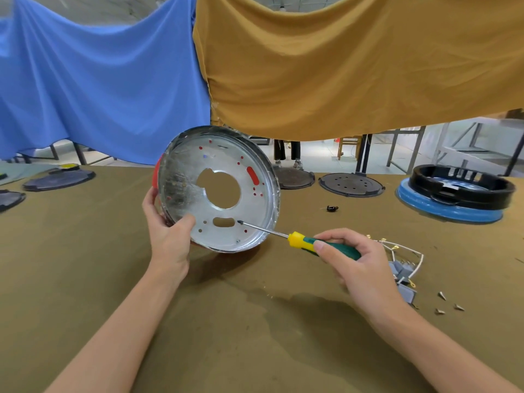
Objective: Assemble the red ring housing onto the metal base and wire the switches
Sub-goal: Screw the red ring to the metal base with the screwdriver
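Note:
My left hand (167,236) grips the lower left rim of the round metal base (187,177), holding it tilted up on edge over the table. The red ring housing (155,173) sits behind it and shows at the left rim and through the base's slots. My right hand (351,259) holds a screwdriver with a green and yellow handle (312,242). Its tip (240,222) touches a hole in the lower part of the base. Grey switches with white wires (404,272) lie on the table just right of my right hand.
A blue-rimmed base with a black ring (456,194) stands at the far right. Dark round plates (351,184) lie along the far edge and at the left (58,180). A small black part (332,208) and loose metal pieces (449,303) lie on the brown cloth. Blue and tan cloths hang behind.

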Demonstrator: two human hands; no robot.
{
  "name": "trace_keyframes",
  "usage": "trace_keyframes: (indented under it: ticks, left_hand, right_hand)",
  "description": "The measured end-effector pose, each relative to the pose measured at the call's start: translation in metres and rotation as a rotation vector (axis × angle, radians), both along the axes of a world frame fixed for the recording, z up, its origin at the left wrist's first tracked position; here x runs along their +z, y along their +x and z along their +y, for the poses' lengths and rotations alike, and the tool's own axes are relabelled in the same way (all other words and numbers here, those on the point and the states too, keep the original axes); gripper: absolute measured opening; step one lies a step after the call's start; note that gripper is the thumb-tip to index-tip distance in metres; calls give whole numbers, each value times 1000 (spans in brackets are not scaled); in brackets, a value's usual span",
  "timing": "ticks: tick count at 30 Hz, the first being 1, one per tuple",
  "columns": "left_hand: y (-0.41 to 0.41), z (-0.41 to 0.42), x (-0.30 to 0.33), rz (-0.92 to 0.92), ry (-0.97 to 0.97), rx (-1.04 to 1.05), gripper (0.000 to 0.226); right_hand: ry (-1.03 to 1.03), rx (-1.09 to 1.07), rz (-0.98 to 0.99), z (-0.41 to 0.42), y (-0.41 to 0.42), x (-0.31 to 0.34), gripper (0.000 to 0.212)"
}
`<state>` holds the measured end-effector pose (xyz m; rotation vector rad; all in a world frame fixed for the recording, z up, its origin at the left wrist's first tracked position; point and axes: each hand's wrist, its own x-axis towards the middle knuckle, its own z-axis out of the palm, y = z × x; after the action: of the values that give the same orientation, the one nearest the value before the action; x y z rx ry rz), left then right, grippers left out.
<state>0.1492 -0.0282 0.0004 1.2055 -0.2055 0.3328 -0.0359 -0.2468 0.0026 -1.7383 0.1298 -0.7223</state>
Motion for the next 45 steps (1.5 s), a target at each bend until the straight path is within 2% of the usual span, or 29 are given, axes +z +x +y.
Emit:
trace_keyframes:
  ticks: [8,25,45]
  left_hand:
    - [-7,0,5,-113,70,-4,80]
    - [-4,-1,3,-121,91,-19,81]
    - [-5,0,2,-83,65,-28,81]
  right_hand:
    - [-31,23,20,-8,0,-4,8]
    - [-181,-8,95,-14,4,-11,4]
    - [-264,-39,107,-11,3,-10,5]
